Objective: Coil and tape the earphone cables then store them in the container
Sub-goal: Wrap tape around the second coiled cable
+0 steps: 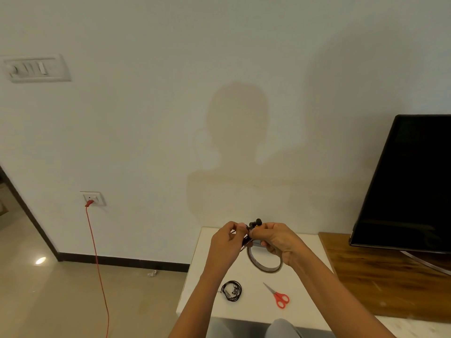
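Pinching a bundled black earphone cable [252, 227] between curled fingertips, the left hand [228, 242] and right hand [278, 240] are meeting above the white table [207, 301]. A tape roll [264, 267] is hanging just under the right hand, its top hidden behind the fingers. A second coiled earphone [231, 291] is lying on the table near the red-handled scissors [279, 297]. A dark television [410, 181] is standing on a wooden stand [378, 276] to the right.

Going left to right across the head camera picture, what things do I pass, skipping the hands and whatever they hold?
switch panel → wall socket → coiled earphones on the table → red scissors → television
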The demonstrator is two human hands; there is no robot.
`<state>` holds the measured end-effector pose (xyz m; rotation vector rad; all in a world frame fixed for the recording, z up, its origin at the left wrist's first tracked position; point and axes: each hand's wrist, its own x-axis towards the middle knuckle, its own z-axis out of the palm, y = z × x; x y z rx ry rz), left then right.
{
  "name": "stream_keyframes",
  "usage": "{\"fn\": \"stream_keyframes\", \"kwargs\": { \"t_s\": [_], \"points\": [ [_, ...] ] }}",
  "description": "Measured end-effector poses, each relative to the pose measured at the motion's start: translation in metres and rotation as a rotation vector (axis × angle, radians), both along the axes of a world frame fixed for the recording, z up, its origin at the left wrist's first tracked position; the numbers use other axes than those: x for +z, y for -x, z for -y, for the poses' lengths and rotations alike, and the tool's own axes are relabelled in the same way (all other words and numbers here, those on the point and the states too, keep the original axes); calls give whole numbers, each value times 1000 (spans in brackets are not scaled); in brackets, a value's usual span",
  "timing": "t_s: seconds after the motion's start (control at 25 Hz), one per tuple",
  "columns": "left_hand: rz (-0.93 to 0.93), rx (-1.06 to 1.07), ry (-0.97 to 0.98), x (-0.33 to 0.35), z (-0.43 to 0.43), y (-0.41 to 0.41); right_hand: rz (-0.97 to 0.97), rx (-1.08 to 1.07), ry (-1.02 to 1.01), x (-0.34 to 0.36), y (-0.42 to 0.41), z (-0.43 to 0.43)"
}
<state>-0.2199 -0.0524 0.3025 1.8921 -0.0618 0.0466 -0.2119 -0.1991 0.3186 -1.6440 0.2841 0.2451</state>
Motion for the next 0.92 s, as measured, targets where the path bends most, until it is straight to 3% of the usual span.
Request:
{"fn": "stream_keyframes", "kwargs": {
  "t_s": [0.28, 0.56, 0.92],
  "points": [
    [-163, 8, 143, 5, 4, 3, 145, 91, 133, 3, 4, 3],
    [-110, -36, 138, -4, 3, 2, 192, 154, 286, 12, 7, 3],
    [-149, 155, 188, -15, 12, 1, 180, 250, 278, 14, 7, 4]
  ]
}}
